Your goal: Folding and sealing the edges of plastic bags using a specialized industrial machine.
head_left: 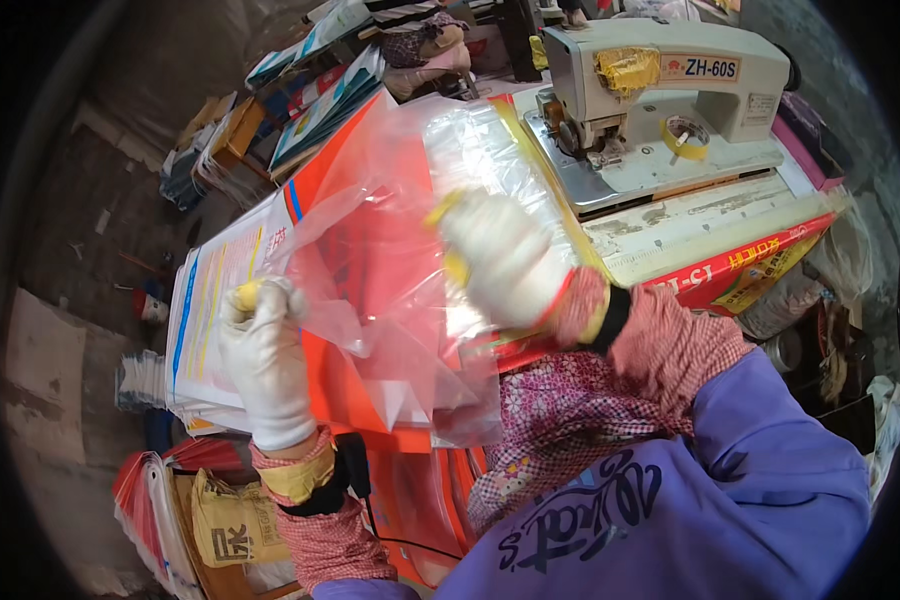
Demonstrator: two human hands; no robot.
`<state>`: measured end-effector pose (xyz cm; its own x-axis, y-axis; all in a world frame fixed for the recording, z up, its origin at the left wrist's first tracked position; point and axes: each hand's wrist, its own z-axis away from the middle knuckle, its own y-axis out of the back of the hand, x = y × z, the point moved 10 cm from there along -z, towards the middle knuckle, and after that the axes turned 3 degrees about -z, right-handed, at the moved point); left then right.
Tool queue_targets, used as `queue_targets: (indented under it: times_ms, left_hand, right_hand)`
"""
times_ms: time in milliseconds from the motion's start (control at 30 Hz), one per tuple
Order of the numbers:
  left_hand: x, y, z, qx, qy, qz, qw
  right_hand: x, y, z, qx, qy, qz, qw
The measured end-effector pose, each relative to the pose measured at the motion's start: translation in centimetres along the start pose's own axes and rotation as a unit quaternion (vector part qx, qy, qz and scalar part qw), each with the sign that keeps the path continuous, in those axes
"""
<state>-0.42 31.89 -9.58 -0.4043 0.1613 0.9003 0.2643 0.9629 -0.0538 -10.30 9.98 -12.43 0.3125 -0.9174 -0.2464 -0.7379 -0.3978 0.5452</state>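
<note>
A crumpled clear plastic bag [355,240] stretches between my hands, above a stack of printed woven sacks [215,295] in white and orange-red. My left hand [265,360], in a white glove with yellow tape on a finger, is closed at the bag's left edge, its fingertips pinched together. My right hand [505,260], gloved the same way, is smeared by motion beside the bag's right side, over a pile of flat clear plastic bags [470,135]. Whether its fingers grip the film cannot be made out.
An industrial sewing machine [670,90] stands at the back right, with a yellow tape roll [685,138] on its bed. Bundled sacks [320,130] lie at the far left. A yellow sack [235,520] sits at the lower left. A patterned cloth [580,410] covers my lap.
</note>
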Motion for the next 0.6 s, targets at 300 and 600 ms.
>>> queue_targets:
  times_ms: [300,600]
  left_hand:
    - [6.2,3.6,3.9,0.089,-0.042,-0.014,0.995]
    - [7.1,-9.3,-1.6,-0.282,0.056,-0.36,0.888]
  right_hand:
    - [15.5,-21.6,-3.8,-0.18,-0.376,-0.404,0.814]
    - [11.3,-18.5,-0.6,-0.039,-0.425,-0.544,0.722]
